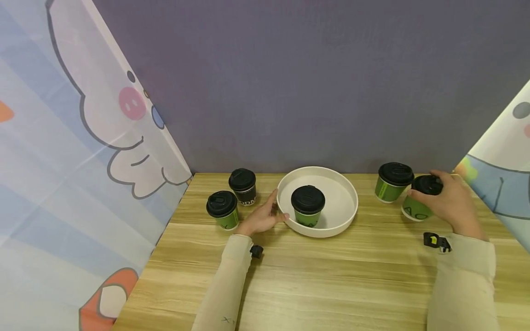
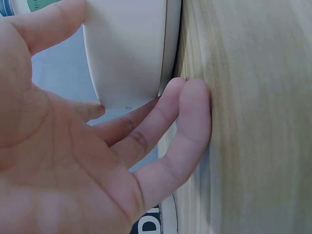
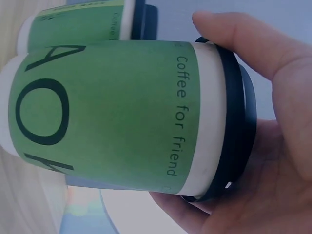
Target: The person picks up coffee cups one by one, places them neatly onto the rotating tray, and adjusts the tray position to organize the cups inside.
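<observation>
With my right hand (image 1: pixel 453 200) I am gripping a green paper coffee cup (image 1: pixel 416 208) around its black lid, at 3 o'clock from the round white tray (image 1: pixel 318 232); a second green cup (image 1: pixel 387 190) is standing near it at 10 o'clock. My left hand (image 1: pixel 262 219) is spreading, thumb and index touching the tray's outer wall around 8 o'clock. A lidded green cup (image 1: pixel 308 219) is sitting inside the tray, toward 7 o'clock.

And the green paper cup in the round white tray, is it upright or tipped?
Upright: the green paper cup stands in the round white tray, its black lid on top.
</observation>
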`<state>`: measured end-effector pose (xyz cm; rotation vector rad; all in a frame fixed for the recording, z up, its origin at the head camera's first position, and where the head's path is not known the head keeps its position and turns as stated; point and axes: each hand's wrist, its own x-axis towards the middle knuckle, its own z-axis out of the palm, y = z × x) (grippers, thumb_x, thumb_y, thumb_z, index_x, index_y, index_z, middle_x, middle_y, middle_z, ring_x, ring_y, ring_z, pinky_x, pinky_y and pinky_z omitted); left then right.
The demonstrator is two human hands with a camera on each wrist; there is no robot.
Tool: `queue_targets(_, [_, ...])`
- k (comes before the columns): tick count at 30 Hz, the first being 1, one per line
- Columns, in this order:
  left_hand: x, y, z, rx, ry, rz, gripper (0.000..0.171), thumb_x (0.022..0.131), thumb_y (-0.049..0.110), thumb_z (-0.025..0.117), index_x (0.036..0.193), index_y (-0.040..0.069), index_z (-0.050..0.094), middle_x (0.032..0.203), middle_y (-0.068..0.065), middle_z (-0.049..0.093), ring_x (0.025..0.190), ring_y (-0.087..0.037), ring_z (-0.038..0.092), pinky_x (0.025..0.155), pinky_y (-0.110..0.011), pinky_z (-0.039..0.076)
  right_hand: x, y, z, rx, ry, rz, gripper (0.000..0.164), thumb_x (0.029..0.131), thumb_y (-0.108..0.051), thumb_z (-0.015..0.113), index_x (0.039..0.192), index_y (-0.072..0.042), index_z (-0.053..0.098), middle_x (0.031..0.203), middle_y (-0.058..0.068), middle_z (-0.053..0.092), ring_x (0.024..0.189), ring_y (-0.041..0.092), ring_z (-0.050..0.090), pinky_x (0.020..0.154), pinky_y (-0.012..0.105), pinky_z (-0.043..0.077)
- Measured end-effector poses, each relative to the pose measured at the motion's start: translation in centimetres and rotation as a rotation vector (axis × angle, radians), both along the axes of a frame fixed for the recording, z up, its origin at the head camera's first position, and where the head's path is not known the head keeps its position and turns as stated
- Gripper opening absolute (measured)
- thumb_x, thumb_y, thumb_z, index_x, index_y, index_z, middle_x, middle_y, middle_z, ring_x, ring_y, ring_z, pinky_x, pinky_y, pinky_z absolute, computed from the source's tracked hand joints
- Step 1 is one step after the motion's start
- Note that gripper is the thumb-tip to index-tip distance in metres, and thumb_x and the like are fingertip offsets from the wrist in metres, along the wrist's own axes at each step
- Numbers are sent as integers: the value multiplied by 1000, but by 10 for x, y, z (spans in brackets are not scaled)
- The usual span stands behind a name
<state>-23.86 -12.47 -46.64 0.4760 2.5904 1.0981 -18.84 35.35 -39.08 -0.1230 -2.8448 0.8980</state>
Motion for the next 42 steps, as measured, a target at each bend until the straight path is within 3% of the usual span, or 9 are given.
queue_targets(4, [0, 0, 0, 18, -15, -1, 94, 100, 50, 61, 167, 23, 1, 149, -15, 54, 124, -27, 61, 109, -48, 45, 4, -6, 8, 4, -16, -5, 100, 96, -53, 65, 162, 3, 14, 160, 45, 6, 127, 74, 27, 91, 81, 31])
queue_targets(10, [0, -1, 2, 22, -22, -3, 85, 104, 43, 55, 167, 25, 1, 148, -12, 56, 118, -26, 62, 105, -47, 47, 6, -17, 20, 42, -18, 19, 99, 96, -56, 64, 161, 4, 18, 154, 46, 24, 130, 70, 29, 94, 79, 31])
queue_targets(19, [0, -1, 2, 32, -8, -17, 80, 107, 39, 52, 167, 23, 2, 146, -12, 58, 126, -29, 61, 109, -49, 46, 7, -37, 29, 51, 35, 58, 96, 94, -55, 68, 157, 4, 28, 155, 43, 28, 131, 68, 31, 97, 77, 29])
queue_targets(24, [1, -1, 2, 45, -9, -18, 78, 108, 37, 51, 167, 22, 3, 142, -12, 61, 113, -25, 65, 99, -45, 50, 6, -48, 30, 57, 49, 81, 96, 92, -56, 69, 157, 3, 31, 149, 43, 33, 125, 66, 38, 94, 77, 33])
queue_targets(31, [0, -1, 0, 53, 8, -26, 72, 108, 31, 51, 164, 17, 8, 135, -16, 64, 89, -20, 68, 84, -36, 53, 5, -63, 32, 48, 58, 113, 96, 92, -58, 70, 159, -1, 31, 151, 41, 33, 127, 66, 37, 95, 78, 32])
queue_targets(37, [0, 0, 1, 39, 10, -24, 71, 108, 33, 50, 163, 17, 8, 137, -15, 64, 112, -27, 67, 101, -45, 50, 4, -74, 33, 44, 90, 128, 94, 91, -56, 72, 158, -3, 34, 149, 39, 37, 125, 64, 41, 96, 78, 34])
queue_targets(42, [-2, 1, -3, 51, -19, -20, 82, 103, 40, 57, 164, 21, 5, 141, -12, 61, 115, -25, 66, 102, -45, 49, 4, -79, 32, 39, 90, 139, 92, 91, -56, 71, 157, -3, 35, 149, 38, 37, 124, 64, 42, 95, 78, 35])
